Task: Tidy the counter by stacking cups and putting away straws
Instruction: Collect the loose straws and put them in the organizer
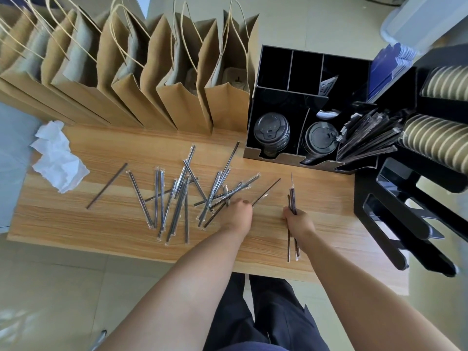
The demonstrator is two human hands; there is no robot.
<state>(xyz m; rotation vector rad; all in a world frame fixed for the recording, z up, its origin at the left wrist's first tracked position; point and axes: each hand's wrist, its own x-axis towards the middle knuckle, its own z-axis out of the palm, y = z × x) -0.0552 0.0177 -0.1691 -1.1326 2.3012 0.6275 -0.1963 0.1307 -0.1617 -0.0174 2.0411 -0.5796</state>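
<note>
Many wrapped straws (182,198) are scattered across the wooden counter (76,231), crossed over one another in loose heaps, with one lying apart near a crumpled tissue (57,158). A small bundle of straws (292,224) is gripped in the right hand (300,224), its fingers curled round the middle of the bundle so that long ends stick out on both sides. The left hand (239,211) is lowered onto the edge of the heap, fingers bent over the straw ends; whether a straw is actually pinched cannot be told. A black organizer (255,150) stands at the counter's right, one of its compartments already filled with wrapped straws (367,140) beside stacked lids (272,133). Slippage is the likely trouble: the slick wrappers could slide out of the loosely held bundle as more are added. Overlapping straws could be dragged along and flicked off the near edge. At the crowded compartment, ends might catch and spill.
</note>
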